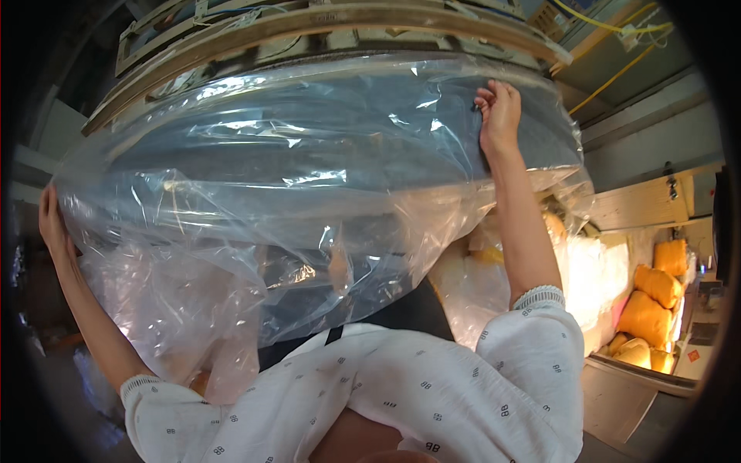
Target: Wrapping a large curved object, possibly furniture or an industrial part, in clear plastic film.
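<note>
A large sheet of clear plastic film (309, 139) spreads across the work surface in front of me, glossy and creased. Its near part hangs in loose folds towards my body. Far out at the film's left edge is my left hand (55, 224), its fingers stretched out along the edge and the thumb lower down, partly hidden. My right hand (500, 116) reaches to the far right part of the film. Its fingers are curled in and closed at the film, though the fingertips' exact hold is hard to see.
Behind the film runs a long wooden bar (324, 19), with a frame beyond it. Yellow cable (610, 81) hangs at the upper right. Crumpled clear plastic (177, 301) gathers at the near left. Orange-yellow bundles (647, 316) are piled on the right beside a wooden panel (637, 204).
</note>
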The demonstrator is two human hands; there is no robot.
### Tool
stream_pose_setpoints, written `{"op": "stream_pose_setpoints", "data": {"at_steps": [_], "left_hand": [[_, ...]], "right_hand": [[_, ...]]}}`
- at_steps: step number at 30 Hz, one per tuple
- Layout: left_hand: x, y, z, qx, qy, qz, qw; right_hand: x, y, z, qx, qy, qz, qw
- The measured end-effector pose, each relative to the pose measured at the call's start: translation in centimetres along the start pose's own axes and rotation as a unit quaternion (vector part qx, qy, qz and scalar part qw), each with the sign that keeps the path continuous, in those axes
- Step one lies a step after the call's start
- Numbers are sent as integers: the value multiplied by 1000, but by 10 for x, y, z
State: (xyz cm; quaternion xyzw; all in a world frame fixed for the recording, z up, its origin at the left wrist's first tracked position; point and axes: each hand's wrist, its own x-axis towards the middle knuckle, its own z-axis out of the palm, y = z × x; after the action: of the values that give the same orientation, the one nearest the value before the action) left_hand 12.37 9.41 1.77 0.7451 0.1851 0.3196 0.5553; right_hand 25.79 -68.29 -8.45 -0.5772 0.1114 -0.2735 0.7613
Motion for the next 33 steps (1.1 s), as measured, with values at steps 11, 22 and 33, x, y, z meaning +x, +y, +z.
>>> {"op": "stream_pose_setpoints", "data": {"at_steps": [11,22,33], "left_hand": [[-152,-1,-195,-12,176,-27,984],[-190,65,72,571,-128,271,764],[-319,175,441,66,-515,405,753]], "right_hand": [[-88,-52,3,-170,-328,104,923],[-122,-71,-17,-223,-310,-82,920],[-132,-93,-33,-207,-315,-56,925]]}}
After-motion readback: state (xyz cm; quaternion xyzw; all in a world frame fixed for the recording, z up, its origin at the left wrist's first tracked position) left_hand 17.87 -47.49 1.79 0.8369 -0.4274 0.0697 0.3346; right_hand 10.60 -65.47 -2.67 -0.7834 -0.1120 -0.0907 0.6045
